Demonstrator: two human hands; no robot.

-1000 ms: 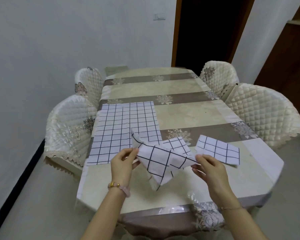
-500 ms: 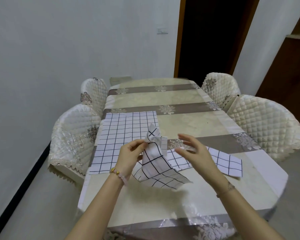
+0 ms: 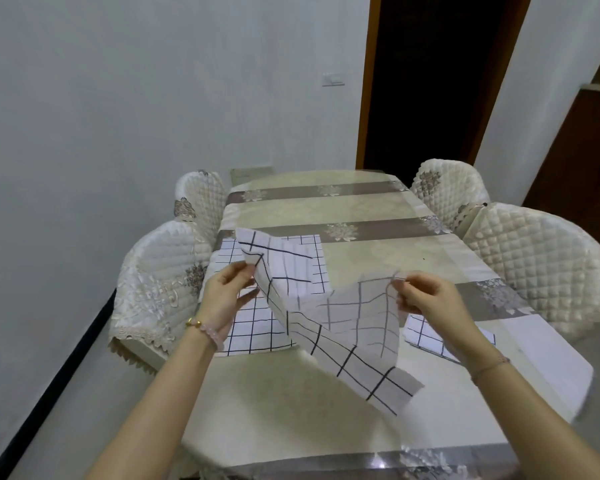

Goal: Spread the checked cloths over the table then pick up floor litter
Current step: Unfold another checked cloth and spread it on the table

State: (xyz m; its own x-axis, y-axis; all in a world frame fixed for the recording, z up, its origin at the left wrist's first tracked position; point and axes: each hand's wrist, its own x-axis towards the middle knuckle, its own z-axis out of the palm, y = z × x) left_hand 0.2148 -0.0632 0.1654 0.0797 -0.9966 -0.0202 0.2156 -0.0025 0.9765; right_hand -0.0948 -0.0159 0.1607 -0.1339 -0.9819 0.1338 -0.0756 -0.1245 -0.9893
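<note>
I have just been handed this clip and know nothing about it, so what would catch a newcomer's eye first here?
First, the white cloth with a black grid held up mid-air over the near half of the long beige and grey striped table, pinched by the left hand and right hand. Behind it, a similar checked cloth lies flat on the table's left side, and a folded checked piece shows under the right forearm. Cream quilted chairs flank both sides.

left arm: bare, no sleeve | left wrist: bracelet (image 3: 205, 329) of pale pink round beads with a few gold beads | right arm: bare, no sleeve | right wrist: thin cord-like bracelet (image 3: 492, 364), reddish-brown | left hand (image 3: 226, 299), right hand (image 3: 430, 300): no rings visible
</note>
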